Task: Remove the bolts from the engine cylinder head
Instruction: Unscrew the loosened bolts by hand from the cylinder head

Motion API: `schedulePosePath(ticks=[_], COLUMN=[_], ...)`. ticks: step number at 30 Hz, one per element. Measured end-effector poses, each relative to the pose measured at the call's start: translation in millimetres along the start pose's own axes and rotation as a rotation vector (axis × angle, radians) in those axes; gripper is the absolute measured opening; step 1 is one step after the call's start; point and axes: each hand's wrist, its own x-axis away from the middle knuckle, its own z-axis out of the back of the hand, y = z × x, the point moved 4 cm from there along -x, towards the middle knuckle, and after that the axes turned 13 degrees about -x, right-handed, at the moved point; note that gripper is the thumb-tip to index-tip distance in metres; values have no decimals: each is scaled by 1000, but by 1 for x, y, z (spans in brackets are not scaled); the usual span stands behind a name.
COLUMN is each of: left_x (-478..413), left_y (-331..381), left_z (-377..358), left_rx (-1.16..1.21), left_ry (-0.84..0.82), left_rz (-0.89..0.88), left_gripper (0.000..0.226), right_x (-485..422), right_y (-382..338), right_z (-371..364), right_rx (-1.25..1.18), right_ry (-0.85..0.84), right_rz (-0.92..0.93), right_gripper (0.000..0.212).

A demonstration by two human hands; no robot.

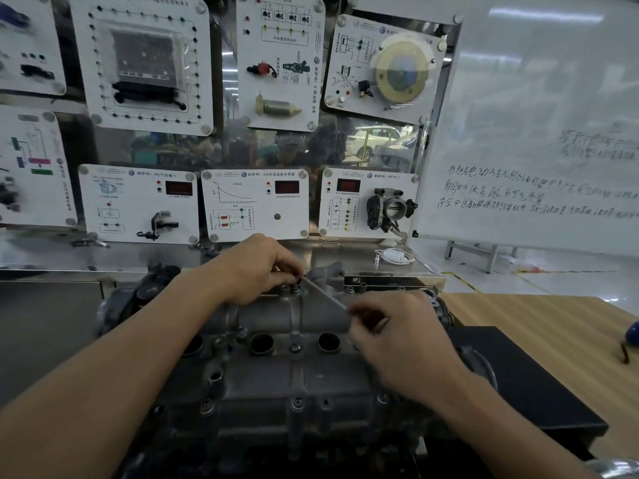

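- The person is working on a bolt (295, 288) at the 12 o'clock edge of the cylinder head (276, 375), which is lying across the lower middle of the view, partly on a black mat (518, 375). Judging by the tool in place, this is the loosening step, with the bolt not yet lifted out.
- The left hand (256, 267) is hovering over that bolt, its fingers curling down and pinching the working end of a thin metal wrench (325, 293). It is apparently steadying the tip on the bolt head, though the contact itself is hiding under the fingertips.
- The right hand (397, 340) is sitting at about 2 o'clock from the head's middle, its fingers folding round the wrench's free end; no finger is spreading.
- The wrench is slanting between the hands and blurring, so its type is unclear.
- Across the casting more bolts (297, 402) are sitting in place, one near the middle and several along the 6 o'clock edge, so most of the task is probably remaining.
- The next move is calling for the right hand to swing the handle while the left is keeping the tip square, since a slip off the bolt head is the risk.
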Motion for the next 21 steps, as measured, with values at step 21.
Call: schedulePosePath(ticks=[21], left_x=[0], left_y=[5], left_z=[17], left_rx=[428], left_ry=[7], left_rz=[153], left_gripper=[20], right_x=[-21], right_y=[55], right_z=[7], right_rx=[-165], right_ry=[123], right_rz=[-120], right_gripper=[14])
